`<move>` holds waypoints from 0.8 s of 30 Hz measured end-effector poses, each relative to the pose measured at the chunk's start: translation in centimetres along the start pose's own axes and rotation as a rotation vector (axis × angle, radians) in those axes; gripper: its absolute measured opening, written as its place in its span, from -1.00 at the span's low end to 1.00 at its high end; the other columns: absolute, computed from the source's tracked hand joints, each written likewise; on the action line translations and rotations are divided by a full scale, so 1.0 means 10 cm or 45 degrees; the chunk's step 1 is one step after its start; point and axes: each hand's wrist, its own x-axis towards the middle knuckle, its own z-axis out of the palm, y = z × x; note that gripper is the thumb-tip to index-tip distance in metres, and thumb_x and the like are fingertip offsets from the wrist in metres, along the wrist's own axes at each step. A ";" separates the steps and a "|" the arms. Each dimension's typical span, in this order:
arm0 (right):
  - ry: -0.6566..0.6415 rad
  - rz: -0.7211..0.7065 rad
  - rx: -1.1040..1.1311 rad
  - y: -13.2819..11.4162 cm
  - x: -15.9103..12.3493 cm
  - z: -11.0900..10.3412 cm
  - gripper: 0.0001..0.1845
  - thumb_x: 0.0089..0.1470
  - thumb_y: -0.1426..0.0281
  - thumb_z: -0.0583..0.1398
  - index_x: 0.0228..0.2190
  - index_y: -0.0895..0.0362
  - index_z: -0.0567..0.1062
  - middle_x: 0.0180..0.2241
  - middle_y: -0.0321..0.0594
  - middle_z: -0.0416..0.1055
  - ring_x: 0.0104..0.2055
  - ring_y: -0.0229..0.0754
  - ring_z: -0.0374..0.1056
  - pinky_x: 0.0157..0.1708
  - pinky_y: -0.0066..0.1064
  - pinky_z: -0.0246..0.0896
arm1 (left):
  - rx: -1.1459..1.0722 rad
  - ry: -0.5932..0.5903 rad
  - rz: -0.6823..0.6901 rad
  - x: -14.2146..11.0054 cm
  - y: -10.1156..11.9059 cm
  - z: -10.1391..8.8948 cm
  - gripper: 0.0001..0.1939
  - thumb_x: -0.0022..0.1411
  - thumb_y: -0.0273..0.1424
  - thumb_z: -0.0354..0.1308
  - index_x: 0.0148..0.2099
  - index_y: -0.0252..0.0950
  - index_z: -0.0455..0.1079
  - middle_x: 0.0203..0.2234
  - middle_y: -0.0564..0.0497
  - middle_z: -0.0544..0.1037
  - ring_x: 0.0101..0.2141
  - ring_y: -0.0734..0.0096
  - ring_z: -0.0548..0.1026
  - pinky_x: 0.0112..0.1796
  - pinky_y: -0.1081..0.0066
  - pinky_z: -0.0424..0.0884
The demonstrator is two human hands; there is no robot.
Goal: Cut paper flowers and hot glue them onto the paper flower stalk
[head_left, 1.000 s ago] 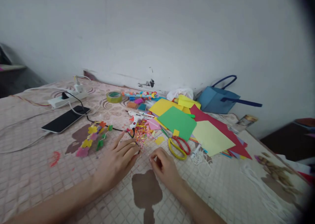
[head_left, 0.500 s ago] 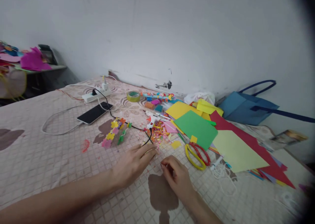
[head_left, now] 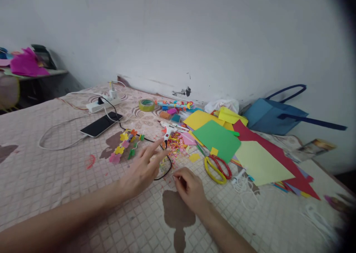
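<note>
My left hand (head_left: 143, 168) reaches over the table with its fingers spread, holding nothing. Its fingertips are just in front of the white glue gun (head_left: 167, 130), close to the black cord (head_left: 170, 167) that loops beside them. To the right, my right hand (head_left: 190, 188) rests low over the tablecloth with thumb and fingers curled together; whatever they may hold is hidden or too small to name. Small colourful paper scraps (head_left: 178, 143) lie beyond both hands. Left of my left hand is a string of foam flowers (head_left: 122, 143). Scissors (head_left: 218, 169) with red and yellow handles lie right of my right hand.
A phone (head_left: 101, 124) on a cable lies near a white power strip (head_left: 102, 104). Yellowish tape (head_left: 146, 105) sits further back. Green (head_left: 218, 139), red and pale yellow sheets spread to the right, before a blue bag (head_left: 274, 116). White string (head_left: 246, 188) lies beside the scissors.
My left hand has lifted and opened its fingers toward the glue gun, and the cord's loop now shows. My right hand stays curled. The whole view has shifted slightly.
</note>
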 end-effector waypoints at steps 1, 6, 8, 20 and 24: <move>-0.012 -0.008 0.000 0.00 0.01 0.01 -0.89 0.11 0.50 0.06 -0.36 0.09 0.37 -0.42 -0.25 0.39 -0.40 -0.24 0.31 -0.40 -0.45 0.16 | 0.053 -0.004 0.016 0.03 -0.01 0.00 -0.44 0.18 -0.67 -0.05 0.21 -0.28 0.06 0.24 -0.32 0.03 0.18 0.03 0.14 0.10 -0.08 0.10; -0.050 -0.042 -0.016 -0.02 0.01 0.00 -0.88 0.13 0.45 0.05 -0.37 0.10 0.38 -0.43 -0.25 0.40 -0.40 -0.25 0.32 -0.40 -0.45 0.17 | -0.004 -0.027 0.050 0.08 -0.06 0.00 -0.44 0.21 -0.63 -0.03 0.24 -0.31 0.01 0.22 -0.30 0.10 0.20 0.05 0.11 0.11 -0.05 0.12; -0.080 -0.058 -0.017 -0.04 0.00 -0.01 -0.86 0.15 0.43 0.04 -0.38 0.09 0.39 -0.44 -0.26 0.40 -0.42 -0.26 0.32 -0.41 -0.45 0.18 | -0.105 0.022 0.000 0.06 -0.07 0.01 -0.51 0.22 -0.64 -0.06 0.18 -0.27 0.10 0.11 -0.21 0.28 0.10 0.19 0.29 0.03 0.17 0.33; 0.134 0.237 0.200 -0.11 -0.01 0.11 -0.56 0.06 0.41 0.13 -0.01 0.08 0.18 -0.36 -0.29 0.37 -0.54 -0.30 0.25 -0.55 -0.48 0.17 | -0.317 -0.270 0.333 -0.05 0.11 -0.03 -0.35 0.15 -0.73 -0.11 0.27 -0.30 -0.05 0.24 -0.24 0.07 0.22 0.21 0.07 0.10 0.23 0.26; 0.184 0.185 0.143 -0.05 0.00 0.06 -0.59 0.08 0.44 0.10 -0.01 0.08 0.22 -0.37 -0.28 0.37 -0.50 -0.29 0.27 -0.50 -0.48 0.21 | -0.311 -0.266 0.365 -0.07 0.11 -0.01 -0.44 0.19 -0.67 -0.06 0.22 -0.28 0.05 0.21 -0.24 0.15 0.16 0.22 0.22 0.05 0.29 0.33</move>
